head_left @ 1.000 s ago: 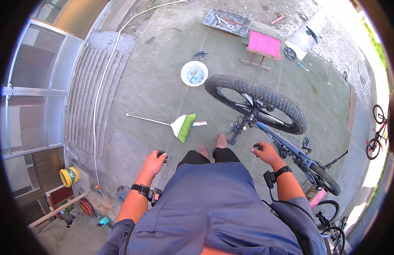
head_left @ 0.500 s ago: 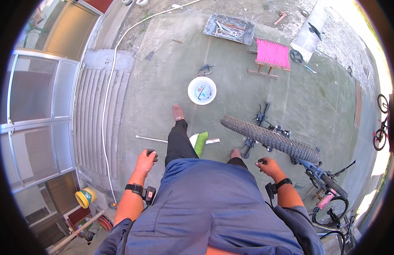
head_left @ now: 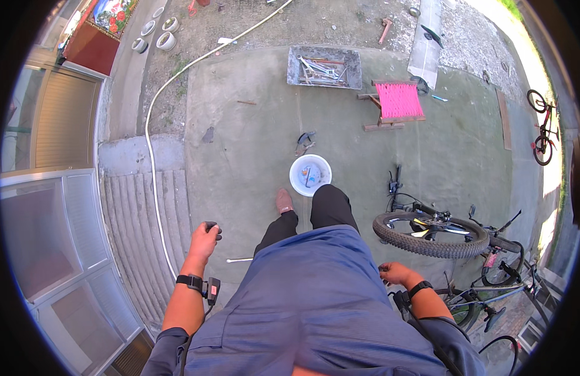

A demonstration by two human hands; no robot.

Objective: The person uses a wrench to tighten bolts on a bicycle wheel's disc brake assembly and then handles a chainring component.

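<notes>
My left hand point(head_left: 206, 239) hangs out from my left side, nearest the concrete steps. Its fingers are loosely bent and apart, dark at the tips, with nothing seen in them. Beside my right hip hangs my right hand point(head_left: 399, 274), also loosely bent and seemingly holding nothing; part of its fingers is hidden. To its right stands an upturned bicycle, its thick knobbly tyre point(head_left: 431, 249) close by. Ahead of my feet sits a white basin point(head_left: 310, 157) with small blue and orange items inside. My right knee is raised in front of it.
A grey tray point(head_left: 293, 66) of wrenches and a stool with a pink woven seat point(head_left: 401, 100) stand farther off. A pale hose point(head_left: 153, 156) runs along the steps point(head_left: 143, 219). A white stick point(head_left: 238, 259) lies left of my legs. Another bicycle point(head_left: 543, 131) stands far right.
I have stepped forward and turned somewhat, so the basin is nearer and the bicycle has shifted right in view. The green broom head is now out of sight. Both hands stay at my sides.
</notes>
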